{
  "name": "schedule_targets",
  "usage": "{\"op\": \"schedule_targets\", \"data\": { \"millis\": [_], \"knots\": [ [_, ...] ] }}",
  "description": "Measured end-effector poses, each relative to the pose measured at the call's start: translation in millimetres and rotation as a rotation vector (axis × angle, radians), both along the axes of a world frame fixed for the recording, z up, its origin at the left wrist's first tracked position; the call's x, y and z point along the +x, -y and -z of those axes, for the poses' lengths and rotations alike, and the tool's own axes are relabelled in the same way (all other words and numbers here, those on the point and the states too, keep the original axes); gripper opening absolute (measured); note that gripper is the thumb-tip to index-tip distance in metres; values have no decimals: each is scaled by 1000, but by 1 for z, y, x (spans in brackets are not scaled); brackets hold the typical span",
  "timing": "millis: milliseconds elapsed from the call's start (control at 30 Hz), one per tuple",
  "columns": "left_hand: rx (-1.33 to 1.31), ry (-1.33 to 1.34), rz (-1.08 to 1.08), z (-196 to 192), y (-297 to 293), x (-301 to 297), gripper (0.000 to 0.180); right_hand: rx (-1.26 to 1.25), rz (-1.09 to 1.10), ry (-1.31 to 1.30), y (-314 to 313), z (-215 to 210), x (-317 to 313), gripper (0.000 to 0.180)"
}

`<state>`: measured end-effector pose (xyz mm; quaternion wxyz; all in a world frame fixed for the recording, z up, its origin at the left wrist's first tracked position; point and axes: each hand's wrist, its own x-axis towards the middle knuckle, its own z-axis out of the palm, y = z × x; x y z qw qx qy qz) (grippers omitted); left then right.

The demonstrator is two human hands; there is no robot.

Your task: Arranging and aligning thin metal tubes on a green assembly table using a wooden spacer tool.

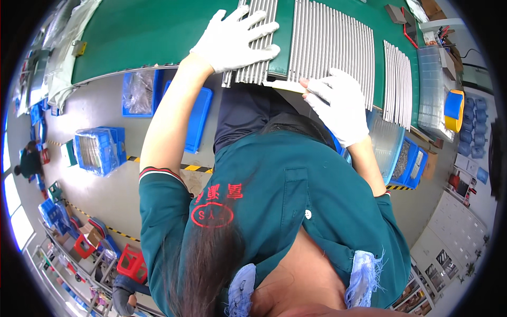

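My left hand (232,45), in a white glove, lies flat with its fingers spread over a small group of thin metal rods (260,66). A thumb and finger of my white-gloved right hand (338,105) pinch a slim pale knife-like tool (288,85). The tool points left, and its tip is close to the near ends of the rods under my left hand. Beyond my right hand a wide row of metal rods (332,42) lies side by side on the green tabletop (142,34). A narrower group of rods (397,79) is farther right.
The table's near edge runs just in front of my body. Clear plastic boxes (434,84) and a blue-and-yellow tape roll (453,111) stand at the right. Blue crates (111,150) sit on the floor at left. Another person (29,161) is far off at left.
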<state>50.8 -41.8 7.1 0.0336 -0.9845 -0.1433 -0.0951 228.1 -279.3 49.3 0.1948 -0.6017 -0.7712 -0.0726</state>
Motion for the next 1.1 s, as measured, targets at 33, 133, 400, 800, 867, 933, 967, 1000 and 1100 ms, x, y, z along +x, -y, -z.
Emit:
{"op": "schedule_targets", "data": {
  "millis": [33, 133, 400, 800, 867, 933, 967, 1000, 1100],
  "knots": [
    [-3, -1, 3, -2, 1, 0, 64, -5, 11, -19, -1, 0, 0, 16],
    [-25, -46, -56, -6, 3, 1, 69, -7, 7, -7, -1, -5, 2, 17],
    [-316, 220, 22, -27, 7, 2, 67, -12, -39, 39, 4, -4, 4, 18],
    [-248, 108, 66, -26, 1, -2, 60, -15, -105, -29, -5, -5, 1, 15],
    [-255, 87, 64, -26, 3, 0, 61, -11, -141, -19, -4, -4, 1, 13],
    [-253, 101, 72, -23, 4, 3, 61, -27, -117, -44, -4, -9, -3, 13],
    [-250, 115, 80, -21, 4, 4, 61, -43, -93, -68, -3, -11, -4, 12],
    [-250, 115, 79, -20, 5, 4, 61, -43, -94, -69, -3, -12, -5, 12],
    [-237, 133, 88, -20, 7, 6, 61, -68, -90, -88, -1, -13, -5, 12]
  ]
}}
